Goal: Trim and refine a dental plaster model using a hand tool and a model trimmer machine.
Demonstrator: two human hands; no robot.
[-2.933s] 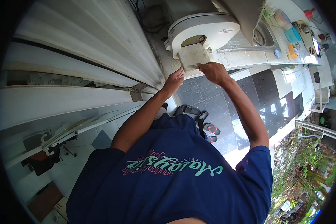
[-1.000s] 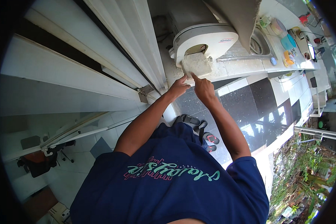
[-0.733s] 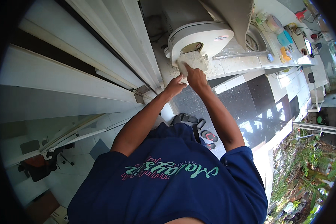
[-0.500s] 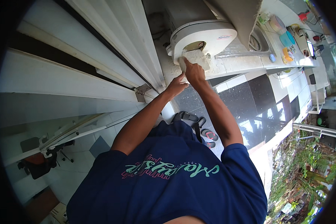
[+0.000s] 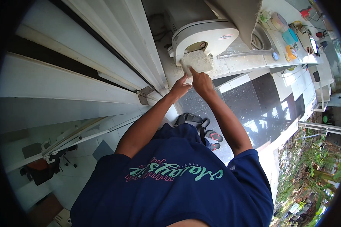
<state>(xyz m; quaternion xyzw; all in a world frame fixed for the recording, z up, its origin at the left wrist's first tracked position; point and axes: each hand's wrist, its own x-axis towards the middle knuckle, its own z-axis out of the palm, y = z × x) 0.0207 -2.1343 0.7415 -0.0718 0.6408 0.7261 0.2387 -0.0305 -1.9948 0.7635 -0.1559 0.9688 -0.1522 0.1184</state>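
At the left edge of the plate [image 5: 202,61], a pale strip [image 5: 185,66] is touched by the right hand [image 5: 202,83], one finger straight. The left hand [image 5: 180,89] is curled, its hold hidden.

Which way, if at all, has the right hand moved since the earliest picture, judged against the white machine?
Yes: against the white machine, the right hand has moved to the left and is now closer to the left hand.

1. The scene is viewed from head height, through a wide fisheye lens.
2. The camera is faced downward: the shirt [image 5: 170,193] is seen closest, the hands [image 5: 202,82] farther off, the desk [image 5: 240,65] beyond.
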